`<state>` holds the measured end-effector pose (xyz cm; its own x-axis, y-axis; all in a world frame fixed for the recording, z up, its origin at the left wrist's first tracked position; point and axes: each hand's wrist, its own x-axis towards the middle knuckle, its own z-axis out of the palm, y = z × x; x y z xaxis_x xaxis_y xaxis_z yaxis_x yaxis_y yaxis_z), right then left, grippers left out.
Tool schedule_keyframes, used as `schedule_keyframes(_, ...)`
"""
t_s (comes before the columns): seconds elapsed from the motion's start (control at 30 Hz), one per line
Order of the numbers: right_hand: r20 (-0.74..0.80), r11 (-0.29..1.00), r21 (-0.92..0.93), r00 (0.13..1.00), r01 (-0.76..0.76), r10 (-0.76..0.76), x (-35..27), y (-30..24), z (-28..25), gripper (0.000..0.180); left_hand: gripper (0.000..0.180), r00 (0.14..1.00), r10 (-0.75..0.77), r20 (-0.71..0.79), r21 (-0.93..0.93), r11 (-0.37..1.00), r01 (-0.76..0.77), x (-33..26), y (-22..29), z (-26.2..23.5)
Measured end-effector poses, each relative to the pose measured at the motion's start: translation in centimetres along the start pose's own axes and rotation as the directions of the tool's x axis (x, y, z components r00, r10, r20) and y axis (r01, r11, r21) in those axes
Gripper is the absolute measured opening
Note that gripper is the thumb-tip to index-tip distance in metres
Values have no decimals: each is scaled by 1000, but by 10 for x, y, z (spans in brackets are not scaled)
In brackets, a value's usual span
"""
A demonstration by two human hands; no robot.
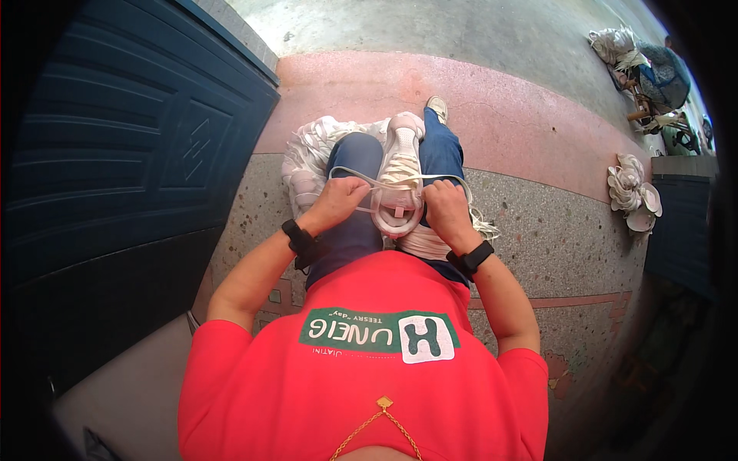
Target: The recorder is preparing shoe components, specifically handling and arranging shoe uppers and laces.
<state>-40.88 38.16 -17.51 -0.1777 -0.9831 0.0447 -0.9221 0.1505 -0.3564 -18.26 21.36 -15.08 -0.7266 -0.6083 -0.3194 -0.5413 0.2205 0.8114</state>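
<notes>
A white sneaker [403, 142] lies between my thighs, its toe pointing away from me and its heel opening toward me. White shoelaces [400, 170] cross its tongue, and their loose ends run out to both sides. My left hand [344, 201], left of the shoe's collar, is closed on one lace end. On the collar's right side, my right hand [448, 206] is closed around the other lace end. The lace stretches between the two hands across the shoe. Both wrists wear black bands.
A heap of white shoes [306, 157] lies by my left leg, and loose white laces [484, 224] hang by my right thigh. A dark blue panelled door [154, 138] stands at the left. Farther right are a stack of pale shoe parts [634, 192] and a blue basket [666, 75].
</notes>
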Motion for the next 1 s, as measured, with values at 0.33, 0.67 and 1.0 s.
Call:
schedule_keyframes(0.33, -25, 951, -256, 982, 176, -188, 12, -17, 2, 6, 26, 991, 41, -130, -19, 999, -44, -2, -18, 15)
schedule_keyframes(0.67, -210, 997, -69, 977, 25, -39, 3, -6, 5, 11, 17, 921, 330, -206, 211, 934, -288, 10, -34, 39)
schedule_keyframes(1.0, -139, 995, -97, 990, 4, -18, -4, -20, 0, 22, 20, 933, 308, -186, 544, 823, -163, -18, -3, 37)
